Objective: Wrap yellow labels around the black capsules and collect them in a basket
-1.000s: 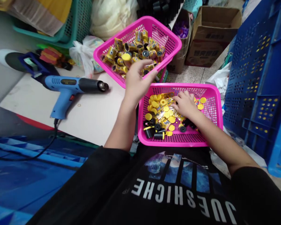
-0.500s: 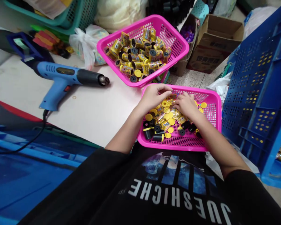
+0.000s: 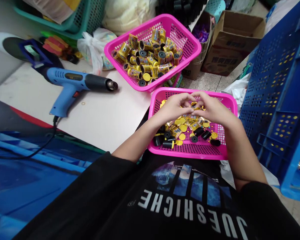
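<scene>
Basket [image 3: 190, 155] right of blue heat gun [image 3: 75, 86]

Pink mesh, it stands near. Above its far half hang left hand [image 3: 177, 106] and right hand [image 3: 213, 108], fingertips together; whether anything is clamped there, I cannot tell. Inside, black canisters [image 3: 168, 144] lie toward the near side, yellow caps [image 3: 183, 128] beyond.

A workshop (heat gun [image 3: 70, 80], blue crate [image 3: 267, 125]).

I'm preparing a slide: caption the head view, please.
Left hand and right hand, close together, over the nearer pink basket holding yellow caps and black canisters.
</scene>
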